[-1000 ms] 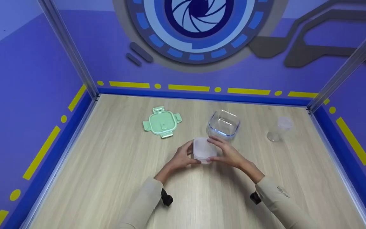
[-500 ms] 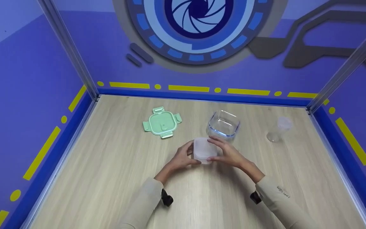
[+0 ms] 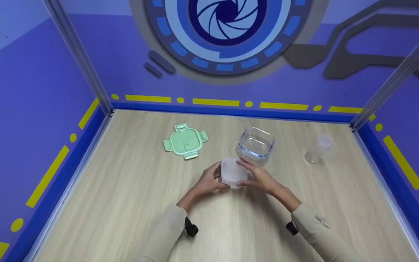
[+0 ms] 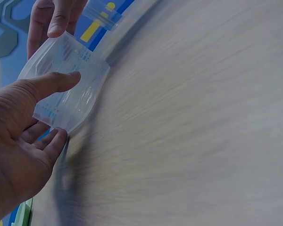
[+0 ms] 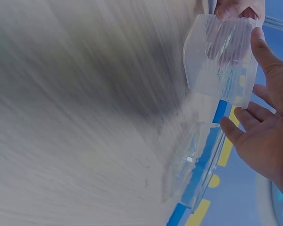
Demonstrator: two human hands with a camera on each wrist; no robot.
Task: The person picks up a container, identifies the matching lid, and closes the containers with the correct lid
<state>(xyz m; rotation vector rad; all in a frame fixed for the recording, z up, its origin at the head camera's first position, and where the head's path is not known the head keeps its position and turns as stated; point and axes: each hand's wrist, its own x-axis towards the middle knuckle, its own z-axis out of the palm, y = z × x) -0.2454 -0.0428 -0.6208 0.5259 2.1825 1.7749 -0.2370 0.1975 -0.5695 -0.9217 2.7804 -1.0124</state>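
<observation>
Two wrist views show you the see-through sides of the box; the head view shows its cloudy, squarish top (and the whole green lid, just an edge in the left wrist view). The box is between your left grip and right grip, both holding it.

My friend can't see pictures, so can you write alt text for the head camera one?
Two hands hold a cloudy box at a table. Farther back, left to right, are a green lid, a clear container and a see-through cup-like thing.
</observation>
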